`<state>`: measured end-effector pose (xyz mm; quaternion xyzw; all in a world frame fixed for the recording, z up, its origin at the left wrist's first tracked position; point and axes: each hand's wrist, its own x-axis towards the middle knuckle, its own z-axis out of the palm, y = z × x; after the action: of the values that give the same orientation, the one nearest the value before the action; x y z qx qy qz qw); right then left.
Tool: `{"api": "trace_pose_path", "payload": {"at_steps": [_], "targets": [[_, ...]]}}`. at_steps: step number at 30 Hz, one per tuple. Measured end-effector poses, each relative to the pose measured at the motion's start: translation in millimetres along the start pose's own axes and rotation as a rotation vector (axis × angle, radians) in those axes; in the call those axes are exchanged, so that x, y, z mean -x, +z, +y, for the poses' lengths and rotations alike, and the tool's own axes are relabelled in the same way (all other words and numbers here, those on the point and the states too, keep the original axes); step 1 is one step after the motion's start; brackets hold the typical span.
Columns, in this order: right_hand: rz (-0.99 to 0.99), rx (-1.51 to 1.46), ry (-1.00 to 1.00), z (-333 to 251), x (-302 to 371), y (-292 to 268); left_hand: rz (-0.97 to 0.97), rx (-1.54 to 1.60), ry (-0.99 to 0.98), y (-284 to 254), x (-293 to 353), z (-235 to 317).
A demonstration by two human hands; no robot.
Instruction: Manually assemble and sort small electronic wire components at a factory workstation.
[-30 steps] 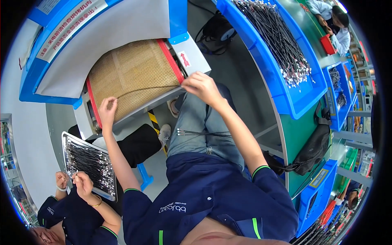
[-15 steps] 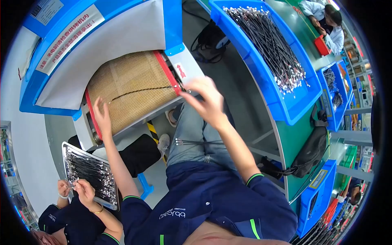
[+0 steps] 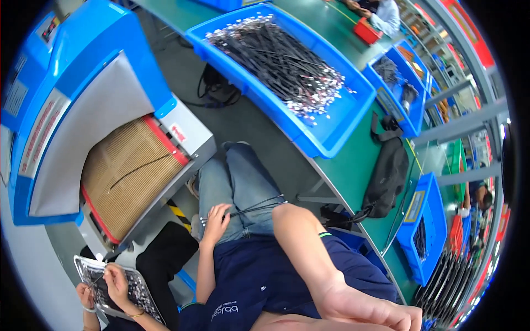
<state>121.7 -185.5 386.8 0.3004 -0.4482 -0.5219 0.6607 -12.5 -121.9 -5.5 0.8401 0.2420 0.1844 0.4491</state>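
Observation:
My left hand rests over my lap with its fingers somewhat apart, on top of a few thin black cables. Their light-coloured ends peek out beside the fingers. My right arm is bent back, and the right hand is near the lower edge, close to the camera. Its fingers are curled in and nothing shows in them. One black cable lies across the tan mesh conveyor belt of a blue machine, apart from both hands.
A large blue bin full of black cables stands on the green table at right. Behind it are more blue bins and a black bag. At lower left, a co-worker's hands work over a tray of cables.
The view has swung toward the right. Both hands have left the belt: the left came down to the cables on my lap, the right drew back near the camera. The cable stays on the belt.

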Motion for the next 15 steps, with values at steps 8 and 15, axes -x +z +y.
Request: {"api": "trace_pose_path", "payload": {"at_steps": [8,15], "targets": [[-0.111,-0.007,0.596,-9,-34,-21,0.011,0.027,-0.066,29,-7,24],[-0.201,-0.282,0.654,-30,-54,-41,0.033,0.053,-0.081,34,-9,27]]}}
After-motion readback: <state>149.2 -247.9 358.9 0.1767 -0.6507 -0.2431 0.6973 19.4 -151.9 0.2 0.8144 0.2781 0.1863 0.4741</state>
